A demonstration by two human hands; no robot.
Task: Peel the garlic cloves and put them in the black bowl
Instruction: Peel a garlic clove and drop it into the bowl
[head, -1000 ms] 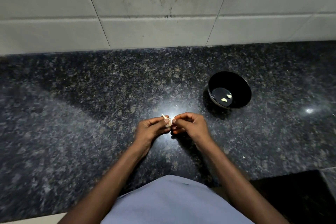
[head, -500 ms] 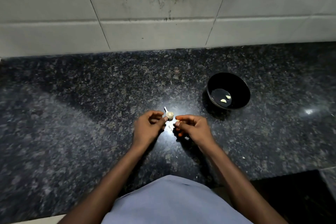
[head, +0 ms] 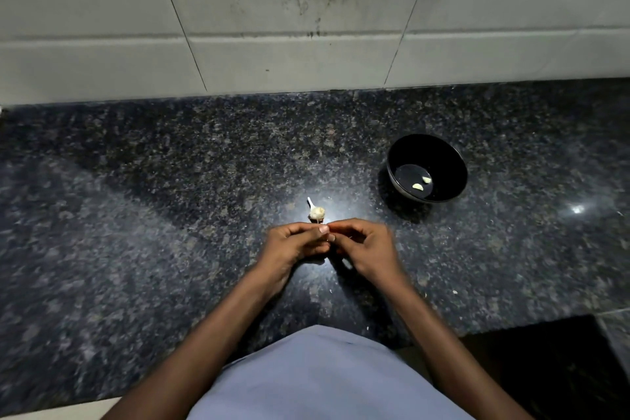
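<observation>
While both hands meet fingertip to fingertip over the granite counter (head: 136, 215), left hand (head: 289, 249) and right hand (head: 366, 249) are curled, pinching something tiny (can't tell what). Garlic bulb (head: 317, 212) sits just beyond them; black bowl (head: 443, 153) holds two peeled cloves (head: 417, 186).

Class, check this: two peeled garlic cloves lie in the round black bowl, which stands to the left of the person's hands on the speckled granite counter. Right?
Not quite. The head view shows the round black bowl, with two peeled garlic cloves inside, standing to the right of the hands, on the speckled granite counter.
</observation>
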